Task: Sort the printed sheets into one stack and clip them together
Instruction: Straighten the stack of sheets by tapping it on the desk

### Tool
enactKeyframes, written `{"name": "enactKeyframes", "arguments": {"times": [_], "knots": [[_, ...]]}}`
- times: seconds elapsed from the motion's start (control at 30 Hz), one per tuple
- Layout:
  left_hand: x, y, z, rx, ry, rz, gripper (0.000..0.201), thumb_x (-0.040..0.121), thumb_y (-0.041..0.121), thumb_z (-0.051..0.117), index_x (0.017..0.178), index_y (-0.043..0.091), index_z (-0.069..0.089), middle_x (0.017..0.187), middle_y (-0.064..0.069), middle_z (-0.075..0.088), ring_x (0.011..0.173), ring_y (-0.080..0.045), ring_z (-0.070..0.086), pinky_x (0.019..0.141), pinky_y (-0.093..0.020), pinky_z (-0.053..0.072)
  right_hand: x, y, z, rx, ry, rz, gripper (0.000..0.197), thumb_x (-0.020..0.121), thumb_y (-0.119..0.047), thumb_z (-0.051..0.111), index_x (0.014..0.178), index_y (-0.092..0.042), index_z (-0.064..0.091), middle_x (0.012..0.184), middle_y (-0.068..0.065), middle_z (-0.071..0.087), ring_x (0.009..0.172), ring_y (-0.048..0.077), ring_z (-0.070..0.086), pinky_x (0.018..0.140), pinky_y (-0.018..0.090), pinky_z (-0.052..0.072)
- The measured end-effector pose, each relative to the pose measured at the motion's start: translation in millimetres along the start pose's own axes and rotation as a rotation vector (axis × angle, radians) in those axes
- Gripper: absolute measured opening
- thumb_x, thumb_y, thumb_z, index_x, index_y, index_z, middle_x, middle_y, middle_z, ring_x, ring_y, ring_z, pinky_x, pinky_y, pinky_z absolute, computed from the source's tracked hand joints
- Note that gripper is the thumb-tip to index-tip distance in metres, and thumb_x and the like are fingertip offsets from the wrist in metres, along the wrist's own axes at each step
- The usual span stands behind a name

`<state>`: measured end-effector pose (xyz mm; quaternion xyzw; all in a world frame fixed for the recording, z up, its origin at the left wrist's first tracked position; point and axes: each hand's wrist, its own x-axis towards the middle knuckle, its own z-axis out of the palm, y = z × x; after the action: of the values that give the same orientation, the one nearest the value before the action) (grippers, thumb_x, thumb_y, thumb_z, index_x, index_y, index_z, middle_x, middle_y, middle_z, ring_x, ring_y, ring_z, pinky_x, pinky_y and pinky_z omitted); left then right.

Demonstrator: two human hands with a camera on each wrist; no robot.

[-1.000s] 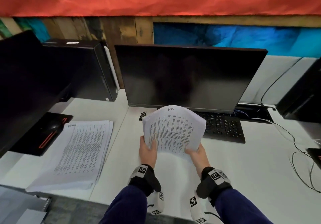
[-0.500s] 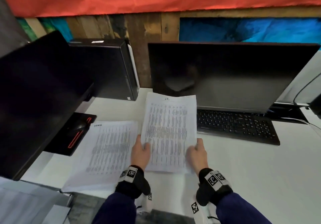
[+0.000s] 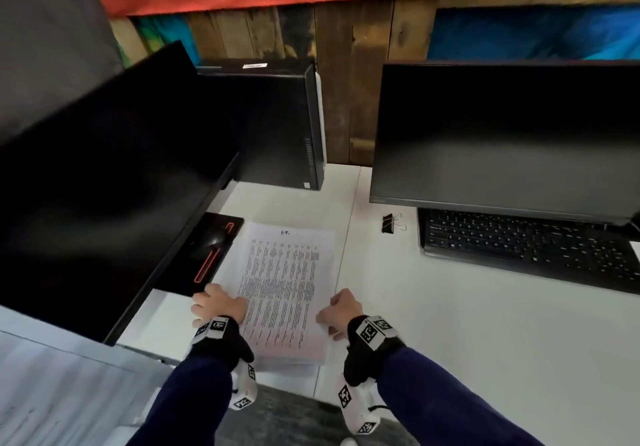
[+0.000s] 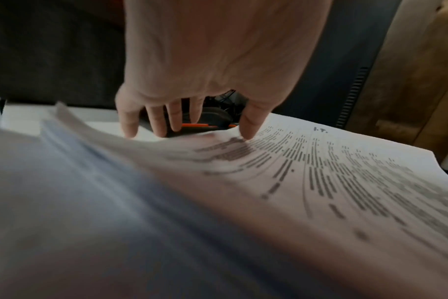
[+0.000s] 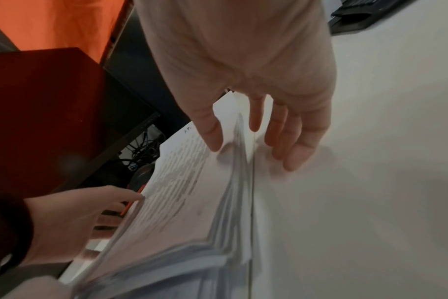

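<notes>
- The left hand (image 3: pixel 217 307) rests at the left edge of the stack of printed sheets (image 3: pixel 287 293), fingers spread and nearly straight, thumb tip on the top page.
- The right hand (image 3: pixel 337 314) is at the stack's right edge, fingers loosely extended, thumb touching the top sheet; nothing is gripped.
- The stack lies flat near the desk's (image 3: pixel 485 341) front edge, left of centre.
- Farther back, a black binder clip (image 3: pixel 389 223) sits beside the keyboard (image 3: pixel 526 245).

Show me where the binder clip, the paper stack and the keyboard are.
binder clip (image 3: pixel 388 223): head view, black body.
paper stack (image 3: pixel 287 283): head view, top sheet's middle.
keyboard (image 3: pixel 526 248): head view, keys.
</notes>
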<state>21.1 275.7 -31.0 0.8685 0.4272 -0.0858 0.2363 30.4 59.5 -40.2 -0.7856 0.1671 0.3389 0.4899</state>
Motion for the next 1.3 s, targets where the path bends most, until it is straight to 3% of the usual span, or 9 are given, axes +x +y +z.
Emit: {"name": "enactKeyframes", "arguments": {"times": [0.1, 0.2, 0.43, 0.6, 0.77, 0.83, 0.93, 1.17, 1.3], "knots": [[5, 6, 6, -0.035, -0.063, -0.042, 0.074, 0.085, 0.040, 0.059, 0.141, 0.001, 0.029, 0.141, -0.023, 0.031, 0.128, -0.039, 0.032, 0.105, -0.050, 0.031, 9, 2, -3, -0.024, 0.076, -0.034, 0.066, 0.079, -0.028, 0.060, 0.137, -0.010, 0.032, 0.129, 0.009, 0.040, 0.112, 0.027, 0.052, 0.094, 0.038, 0.048], [10, 7, 6, 0.004, -0.113, -0.066, 0.084, 0.082, 0.052, 0.059, 0.142, 0.002, 0.028, 0.143, -0.021, 0.030, 0.130, -0.037, 0.029, 0.108, -0.050, 0.028, 20, -2, -4, 0.164, 0.018, -0.015, 0.088, 0.075, -0.038, 0.064, 0.146, -0.006, 0.022, 0.119, 0.007, 0.047, 0.094, 0.022, 0.052, 0.080, 0.033, 0.047], [-1, 22, 18, -0.008, -0.244, -0.054, 0.101, 0.072, 0.058, 0.068, 0.143, 0.004, 0.023, 0.143, -0.020, 0.033, 0.130, -0.038, 0.036, 0.105, -0.050, 0.035, 19, -1, -27, 0.214, 0.075, 0.104, 0.074, 0.091, -0.036, 0.053, 0.147, -0.001, 0.020, 0.149, 0.015, 0.035, 0.134, 0.032, 0.038, 0.108, 0.036, 0.034], [-40, 55, 37, -0.007, -0.382, -0.005, 0.105, 0.069, 0.057, 0.073, 0.145, 0.005, 0.022, 0.146, -0.018, 0.029, 0.130, -0.036, 0.040, 0.104, -0.044, 0.037, 29, 41, -74, 0.122, 0.104, 0.185, 0.104, 0.056, -0.069, 0.056, 0.142, -0.014, 0.041, 0.145, 0.012, 0.043, 0.132, 0.033, 0.040, 0.112, 0.042, 0.032], [-85, 83, 60, 0.047, -0.413, 0.051, 0.092, 0.070, 0.054, 0.073, 0.135, 0.002, 0.034, 0.131, -0.014, 0.047, 0.121, -0.028, 0.049, 0.099, -0.034, 0.042, -5, 65, -123, 0.186, 0.159, 0.164, 0.043, 0.094, -0.026, 0.050, 0.129, -0.001, 0.054, 0.133, 0.018, 0.055, 0.119, 0.033, 0.053, 0.095, 0.032, 0.042], [-97, 90, 70, 0.009, -0.442, 0.053, 0.078, 0.071, 0.050, 0.073, 0.122, 0.004, 0.037, 0.112, -0.010, 0.057, 0.110, -0.027, 0.053, 0.097, -0.033, 0.043, -7, 80, -135, 0.269, 0.188, 0.161, 0.043, 0.096, -0.025, 0.049, 0.131, -0.001, 0.052, 0.136, 0.018, 0.052, 0.127, 0.033, 0.049, 0.098, 0.032, 0.041], [-106, 91, 85, -0.075, -0.493, 0.029, 0.103, 0.062, 0.042, 0.080, 0.137, -0.001, 0.024, 0.118, -0.015, 0.053, 0.115, -0.032, 0.053, 0.097, -0.036, 0.046, 4, 106, -143, 0.381, 0.174, 0.148, 0.047, 0.092, -0.032, 0.053, 0.129, -0.004, 0.054, 0.135, 0.018, 0.053, 0.123, 0.032, 0.052, 0.106, 0.041, 0.041], [-107, 89, 81, -0.091, -0.433, 0.051, 0.099, 0.073, 0.039, 0.074, 0.145, 0.004, 0.016, 0.146, -0.019, 0.026, 0.131, -0.034, 0.039, 0.103, -0.041, 0.038, 4, 106, -143, 0.448, 0.135, 0.095, 0.069, 0.072, -0.043, 0.064, 0.125, -0.003, 0.045, 0.120, 0.018, 0.058, 0.106, 0.035, 0.061, 0.094, 0.048, 0.050], [-113, 89, 86, -0.201, -0.435, 0.075, 0.086, 0.079, 0.027, 0.071, 0.142, -0.001, 0.019, 0.140, -0.020, 0.038, 0.125, -0.034, 0.045, 0.097, -0.037, 0.042, -20, 92, -139, 0.539, 0.094, 0.071, 0.068, 0.076, -0.035, 0.070, 0.125, -0.003, 0.036, 0.116, 0.022, 0.058, 0.103, 0.036, 0.061, 0.091, 0.048, 0.051]]}}
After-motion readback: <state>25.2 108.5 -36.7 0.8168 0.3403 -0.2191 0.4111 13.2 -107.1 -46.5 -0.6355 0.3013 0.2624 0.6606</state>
